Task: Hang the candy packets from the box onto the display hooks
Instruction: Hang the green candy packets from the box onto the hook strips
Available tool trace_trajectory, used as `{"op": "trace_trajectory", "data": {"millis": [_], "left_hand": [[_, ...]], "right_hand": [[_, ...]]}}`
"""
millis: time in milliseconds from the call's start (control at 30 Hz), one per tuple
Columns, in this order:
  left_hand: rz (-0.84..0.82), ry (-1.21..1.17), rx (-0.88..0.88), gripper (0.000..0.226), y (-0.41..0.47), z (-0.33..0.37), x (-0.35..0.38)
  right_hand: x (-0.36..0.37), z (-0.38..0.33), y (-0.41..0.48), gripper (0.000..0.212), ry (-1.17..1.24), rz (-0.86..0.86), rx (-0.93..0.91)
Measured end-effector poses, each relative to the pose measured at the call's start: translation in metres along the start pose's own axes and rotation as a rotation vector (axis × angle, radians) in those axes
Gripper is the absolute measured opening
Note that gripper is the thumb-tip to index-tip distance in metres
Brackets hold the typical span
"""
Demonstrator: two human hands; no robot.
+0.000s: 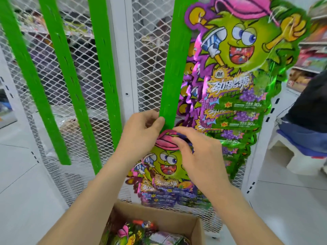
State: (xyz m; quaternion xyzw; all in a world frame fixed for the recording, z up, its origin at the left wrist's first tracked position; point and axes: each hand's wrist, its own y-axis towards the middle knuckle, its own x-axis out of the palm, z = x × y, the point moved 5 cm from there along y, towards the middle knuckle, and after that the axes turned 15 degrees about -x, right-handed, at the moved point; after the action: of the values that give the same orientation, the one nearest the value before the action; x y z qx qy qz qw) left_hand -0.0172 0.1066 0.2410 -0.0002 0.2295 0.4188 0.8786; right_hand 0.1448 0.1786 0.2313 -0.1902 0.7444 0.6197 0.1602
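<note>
At the foot of the rack, just above the box [178,225]: the held packets [159,167] sit against the lower end of the green strip [175,68], top edge right at the strip's tip.

Left hand [141,131]: thumb and fingers pinching the strip's bottom end, steadying it. Right hand [196,154]: fingers curled over the pink-cap top of the held packets, gripping there. Any hang hole or hook is hidden under the fingers, so I can't tell whether it's engaged.

Handling, my read:
- Glossy foil film, so light, floppy and crinkly. Slick under the fingers.
- It looks like a fan of several packets under one cartoon header, so the lower part will swing and sag.
- Best hold is the top of the header, next to where it hangs. A pinch is enough; squeezing lower risks creasing the foil.
- The strip looks flexible, so it needs bracing as the left hand is doing.

Labels: green cartoon character in a pink cap, plus grape artwork. Stylised Chinese lettering in yellow and purple that I can't read with confidence. "30" is legible on the hung packets [238,76] to the right; the small print is too fine.

More packets lie in the box. Wire mesh [85,68] sits behind the strips.
</note>
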Motion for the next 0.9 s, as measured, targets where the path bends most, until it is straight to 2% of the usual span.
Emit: {"op": "trace_trajectory", "data": {"millis": [67, 233, 433, 700, 800, 900], "left_hand": [[-0.02, 0.022, -0.026, 0.029, -0.001, 0.002, -0.01], [0.011, 0.095, -0.094, 0.042, -0.003, 0.011, -0.032], [-0.024, 0.213, -0.056, 0.041, -0.008, 0.014, -0.035], [-0.13, 0.089, -0.122, 0.038, -0.001, -0.003, -0.024], [-0.15, 0.148, -0.079, 0.035, -0.001, -0.004, -0.017], [-0.134, 0.216, 0.038, 0.03, -0.005, -0.009, -0.011]], "right_hand": [[0.003, -0.005, 0.011, 0.024, -0.027, 0.016, -0.03], [0.013, -0.007, 0.038, 0.017, 0.013, 0.081, 0.026], [0.02, -0.01, 0.042, 0.018, -0.022, 0.155, 0.108], [0.019, -0.008, 0.034, 0.014, -0.029, 0.107, 0.125], [0.018, -0.005, 0.023, 0.015, -0.043, 0.085, 0.122], [0.02, -0.002, 0.008, 0.016, -0.029, 0.058, 0.072]]}}
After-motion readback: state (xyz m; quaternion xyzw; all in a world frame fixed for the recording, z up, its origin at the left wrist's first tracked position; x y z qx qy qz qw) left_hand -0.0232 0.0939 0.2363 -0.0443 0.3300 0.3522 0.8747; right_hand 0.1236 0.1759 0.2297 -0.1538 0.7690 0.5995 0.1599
